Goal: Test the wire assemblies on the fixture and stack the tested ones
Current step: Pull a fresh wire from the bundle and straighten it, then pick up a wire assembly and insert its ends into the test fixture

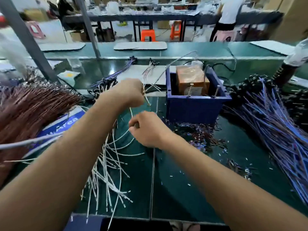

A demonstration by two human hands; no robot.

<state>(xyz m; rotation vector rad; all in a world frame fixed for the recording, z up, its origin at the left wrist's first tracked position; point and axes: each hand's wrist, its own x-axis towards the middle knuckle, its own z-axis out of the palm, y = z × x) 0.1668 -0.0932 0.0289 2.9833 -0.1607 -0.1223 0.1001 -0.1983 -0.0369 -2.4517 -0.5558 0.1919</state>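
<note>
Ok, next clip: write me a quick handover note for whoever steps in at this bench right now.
Left hand pinches thin wire ends, raised over the bench.
Right hand grips a white wire nearer you.
Blue box with the orange block sits right of the hands.
Loose white wires lie below the hands; brown bundle far left, blue bundle far right.
Which pile is tested is unclear. Left: test the held wires, then stack them.

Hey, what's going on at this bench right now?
A person is sorting white wires on a green bench. The left hand pinches several wire ends, while the right hand grips one white wire below it. A blue box fixture sits just beyond, with blue wire bundles piled to its right.
</note>
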